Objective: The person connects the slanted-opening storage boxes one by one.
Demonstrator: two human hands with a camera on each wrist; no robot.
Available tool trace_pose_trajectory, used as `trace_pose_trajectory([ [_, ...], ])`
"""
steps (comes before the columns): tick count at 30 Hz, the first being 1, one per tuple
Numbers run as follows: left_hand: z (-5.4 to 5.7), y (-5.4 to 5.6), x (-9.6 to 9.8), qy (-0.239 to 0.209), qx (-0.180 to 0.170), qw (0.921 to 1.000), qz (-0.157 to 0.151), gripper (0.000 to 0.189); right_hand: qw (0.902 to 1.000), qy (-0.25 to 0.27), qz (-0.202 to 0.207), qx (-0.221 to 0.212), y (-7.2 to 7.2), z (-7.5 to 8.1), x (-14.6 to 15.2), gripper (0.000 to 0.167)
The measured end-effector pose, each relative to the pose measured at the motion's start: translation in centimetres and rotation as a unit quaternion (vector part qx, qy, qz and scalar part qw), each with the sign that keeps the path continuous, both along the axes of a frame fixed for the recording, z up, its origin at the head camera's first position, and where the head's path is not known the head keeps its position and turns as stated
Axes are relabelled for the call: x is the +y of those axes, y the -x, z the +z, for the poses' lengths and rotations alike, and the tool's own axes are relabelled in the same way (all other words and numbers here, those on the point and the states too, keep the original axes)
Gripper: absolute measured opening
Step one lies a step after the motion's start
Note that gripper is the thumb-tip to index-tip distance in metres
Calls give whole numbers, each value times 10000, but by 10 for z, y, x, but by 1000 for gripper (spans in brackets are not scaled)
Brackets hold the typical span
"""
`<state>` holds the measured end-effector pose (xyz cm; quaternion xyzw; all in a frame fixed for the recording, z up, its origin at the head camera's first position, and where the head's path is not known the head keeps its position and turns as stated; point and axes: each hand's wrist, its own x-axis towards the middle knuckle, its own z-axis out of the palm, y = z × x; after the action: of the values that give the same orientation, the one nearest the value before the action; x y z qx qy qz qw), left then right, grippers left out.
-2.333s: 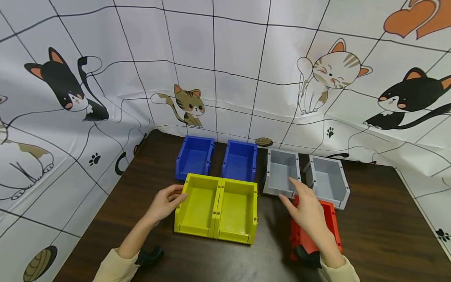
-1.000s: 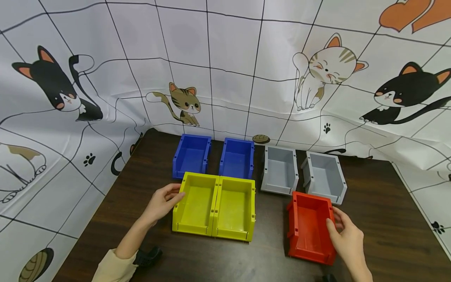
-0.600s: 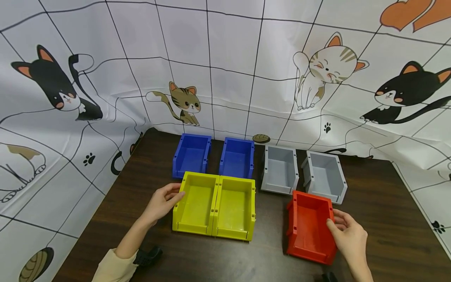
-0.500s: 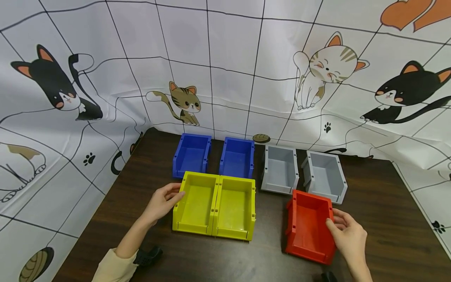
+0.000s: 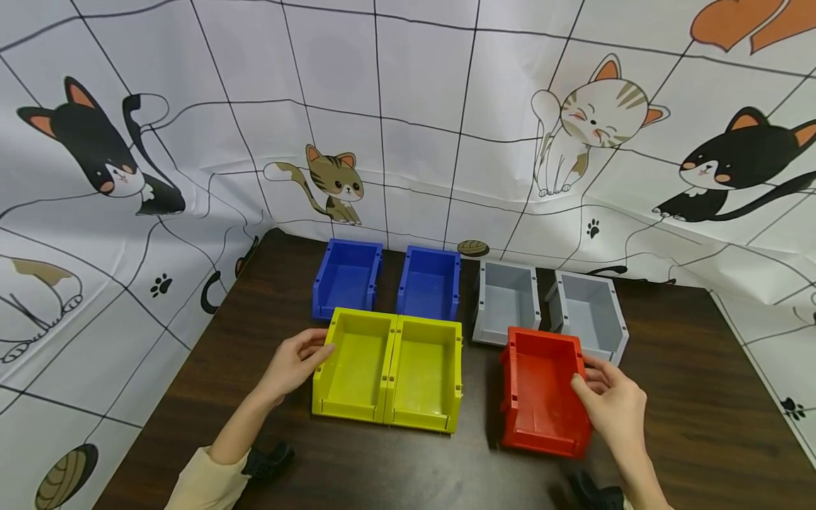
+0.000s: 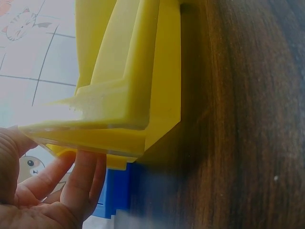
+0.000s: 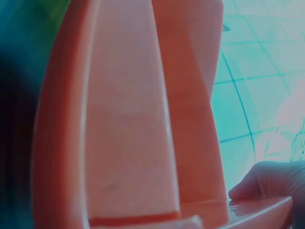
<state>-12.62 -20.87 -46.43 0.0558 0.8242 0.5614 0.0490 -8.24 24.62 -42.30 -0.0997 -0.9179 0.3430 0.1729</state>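
Note:
Two yellow storage bins, the left one (image 5: 355,361) and the right one (image 5: 426,375), sit side by side in the middle of the head view. My left hand (image 5: 295,365) grips the outer wall of the left yellow bin, thumb over the rim and fingers outside, as the left wrist view also shows (image 6: 71,186). A red storage bin (image 5: 545,389) is held by its right wall in my right hand (image 5: 612,404), the thumb over the rim. In the right wrist view, the red bin (image 7: 128,119) fills most of the picture and only part of the hand shows.
Two blue bins (image 5: 347,276) (image 5: 430,282) stand behind the yellow ones. Two grey bins, one (image 5: 508,301) on the left and one (image 5: 589,312) on the right, stand behind the red bin, which overlaps them in view. A cat-print sheet (image 5: 421,120) hangs behind the dark wooden table (image 5: 701,397).
My right hand came over to the red bin's right wall, took hold of it, and has moved it left and away from me, towards the yellow bins. My left hand stays on the yellow bin.

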Motion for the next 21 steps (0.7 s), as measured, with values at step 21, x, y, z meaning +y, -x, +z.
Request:
trace_pose_trajectory([
  [21,0,0,0,2,24,10000,5,42,9958,245,610,636,22,17,-44,27],
])
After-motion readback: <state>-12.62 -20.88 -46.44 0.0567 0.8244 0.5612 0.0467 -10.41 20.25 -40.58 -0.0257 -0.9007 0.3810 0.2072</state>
